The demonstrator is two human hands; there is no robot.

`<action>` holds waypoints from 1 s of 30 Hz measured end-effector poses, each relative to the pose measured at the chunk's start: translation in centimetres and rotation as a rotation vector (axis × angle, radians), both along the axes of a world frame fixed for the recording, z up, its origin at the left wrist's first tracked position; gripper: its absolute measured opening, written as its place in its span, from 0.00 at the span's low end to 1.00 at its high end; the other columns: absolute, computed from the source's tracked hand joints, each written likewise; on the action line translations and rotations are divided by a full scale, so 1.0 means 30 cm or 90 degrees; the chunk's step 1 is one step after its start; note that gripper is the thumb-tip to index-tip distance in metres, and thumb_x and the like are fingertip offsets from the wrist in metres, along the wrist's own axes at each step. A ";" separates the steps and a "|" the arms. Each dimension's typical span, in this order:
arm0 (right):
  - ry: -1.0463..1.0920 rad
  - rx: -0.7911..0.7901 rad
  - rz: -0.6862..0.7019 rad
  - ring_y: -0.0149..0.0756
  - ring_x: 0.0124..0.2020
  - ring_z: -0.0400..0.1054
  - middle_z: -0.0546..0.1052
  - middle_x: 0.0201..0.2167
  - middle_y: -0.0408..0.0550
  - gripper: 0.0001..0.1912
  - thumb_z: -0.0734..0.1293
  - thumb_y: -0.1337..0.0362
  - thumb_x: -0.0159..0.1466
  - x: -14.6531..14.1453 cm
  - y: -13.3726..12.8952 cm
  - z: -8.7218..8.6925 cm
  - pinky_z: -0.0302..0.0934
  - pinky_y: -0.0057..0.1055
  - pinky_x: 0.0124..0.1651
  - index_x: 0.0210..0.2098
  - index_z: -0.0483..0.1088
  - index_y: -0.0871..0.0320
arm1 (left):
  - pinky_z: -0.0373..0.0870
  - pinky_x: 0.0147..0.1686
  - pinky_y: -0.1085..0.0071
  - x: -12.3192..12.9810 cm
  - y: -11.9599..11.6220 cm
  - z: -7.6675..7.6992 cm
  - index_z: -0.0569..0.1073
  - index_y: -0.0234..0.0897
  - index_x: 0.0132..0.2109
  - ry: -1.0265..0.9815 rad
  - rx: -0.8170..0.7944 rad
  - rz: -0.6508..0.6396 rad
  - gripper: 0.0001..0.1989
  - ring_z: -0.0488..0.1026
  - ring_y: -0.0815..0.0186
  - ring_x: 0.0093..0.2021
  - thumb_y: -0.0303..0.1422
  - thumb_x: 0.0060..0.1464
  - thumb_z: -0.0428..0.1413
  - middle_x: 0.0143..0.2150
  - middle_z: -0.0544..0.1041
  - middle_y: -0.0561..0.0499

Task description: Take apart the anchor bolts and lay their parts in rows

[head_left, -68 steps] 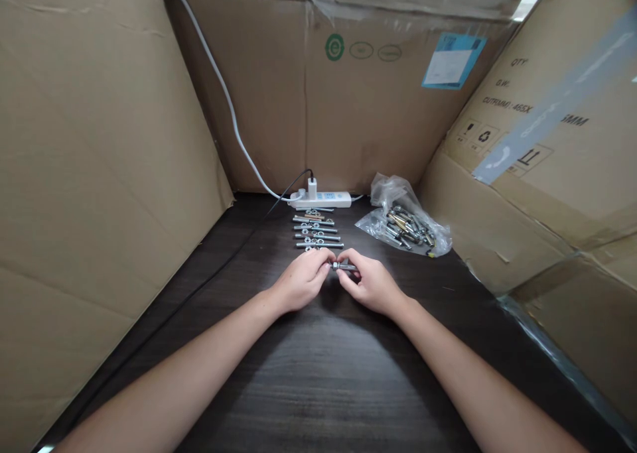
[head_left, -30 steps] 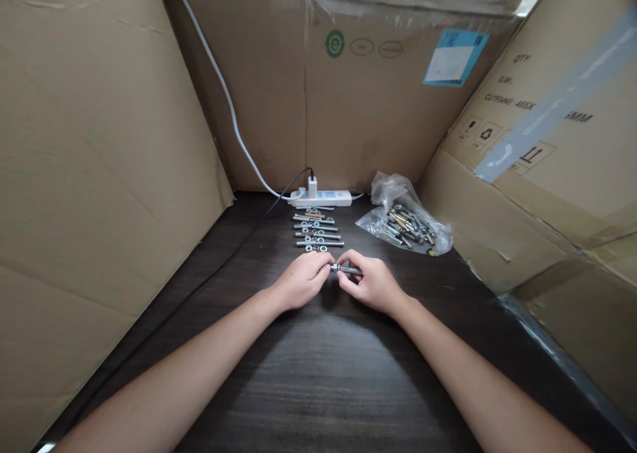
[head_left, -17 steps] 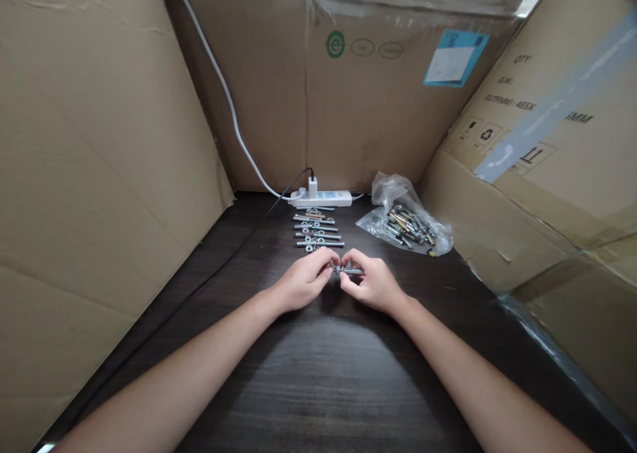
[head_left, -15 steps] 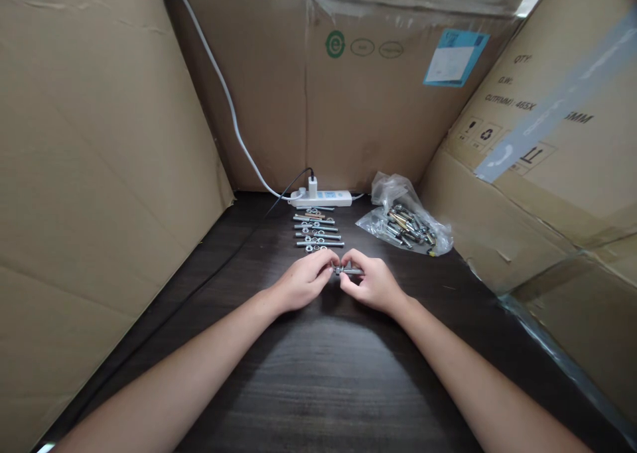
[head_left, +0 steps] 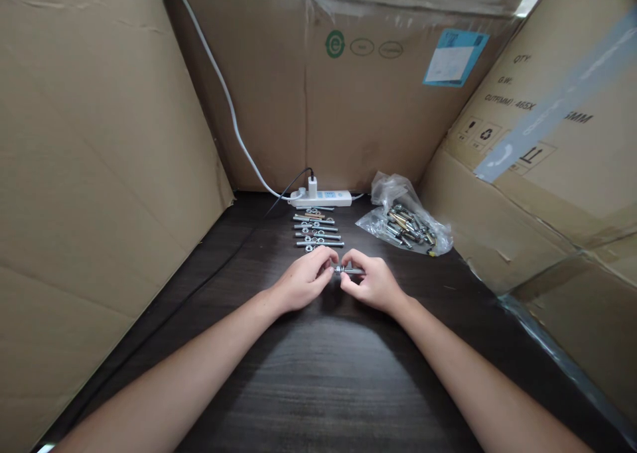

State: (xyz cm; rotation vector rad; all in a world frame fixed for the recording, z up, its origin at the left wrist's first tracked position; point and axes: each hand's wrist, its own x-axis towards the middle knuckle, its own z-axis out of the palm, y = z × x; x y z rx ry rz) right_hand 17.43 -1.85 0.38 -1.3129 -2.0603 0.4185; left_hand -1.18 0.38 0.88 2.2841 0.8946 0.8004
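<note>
A silver bolt (head_left: pixel 354 271) lies level between my hands, its shank pointing left. My right hand (head_left: pixel 374 282) has thumb and fingers closed around it from the right. A small nut (head_left: pixel 338 269) sits at the bolt's left part, beside ring-like washers near my right fingertips. My left hand (head_left: pixel 303 282) is curled at the nut, thumb and fingertips close about it; exact contact is too small to make out. Just beyond my hands, several long bolts (head_left: pixel 318 235) lie in rows with nuts and washers (head_left: pixel 309 248) among them.
At the back stands a white power strip (head_left: pixel 328 198) with a plugged-in charger (head_left: pixel 312 187). A clear plastic bag (head_left: pixel 438 237) of metal fasteners lies at the right. A black cable (head_left: pixel 199 286) crosses the dark table (head_left: pixel 318 387) on the left. Cardboard walls (head_left: pixel 259 108) enclose three sides.
My left fingertips have shifted up slightly and loosened a little around the nut, so more of it shows. My right hand and the bolt stay almost where they were.
</note>
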 end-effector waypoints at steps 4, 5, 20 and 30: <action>0.000 -0.004 -0.001 0.27 0.18 0.58 0.67 0.19 0.38 0.06 0.63 0.62 0.54 0.000 -0.001 -0.001 0.54 0.23 0.25 0.32 0.66 0.56 | 0.63 0.35 0.73 0.000 -0.005 0.003 0.65 0.38 0.39 -0.018 0.012 -0.017 0.06 0.64 0.69 0.33 0.26 0.57 0.45 0.34 0.67 0.53; 0.001 -0.004 -0.001 0.27 0.18 0.58 0.67 0.19 0.38 0.06 0.63 0.63 0.54 0.000 -0.001 -0.001 0.54 0.23 0.25 0.32 0.66 0.56 | 0.63 0.36 0.73 0.000 -0.005 0.002 0.65 0.38 0.39 -0.017 0.012 -0.019 0.06 0.64 0.69 0.33 0.26 0.57 0.45 0.34 0.67 0.53; 0.014 0.008 0.003 0.26 0.17 0.57 0.65 0.17 0.37 0.06 0.64 0.63 0.54 -0.001 -0.001 0.000 0.51 0.22 0.24 0.32 0.66 0.56 | 0.63 0.42 0.69 -0.006 0.018 -0.024 0.67 0.37 0.38 0.063 0.039 -0.045 0.10 0.65 0.65 0.40 0.30 0.62 0.42 0.37 0.69 0.51; 0.012 0.004 0.000 0.26 0.17 0.57 0.65 0.18 0.37 0.06 0.64 0.63 0.54 0.001 0.002 -0.008 0.52 0.22 0.24 0.32 0.65 0.56 | 0.62 0.36 0.73 -0.002 -0.004 0.006 0.65 0.38 0.39 -0.003 0.029 -0.030 0.06 0.63 0.69 0.34 0.25 0.57 0.45 0.35 0.66 0.53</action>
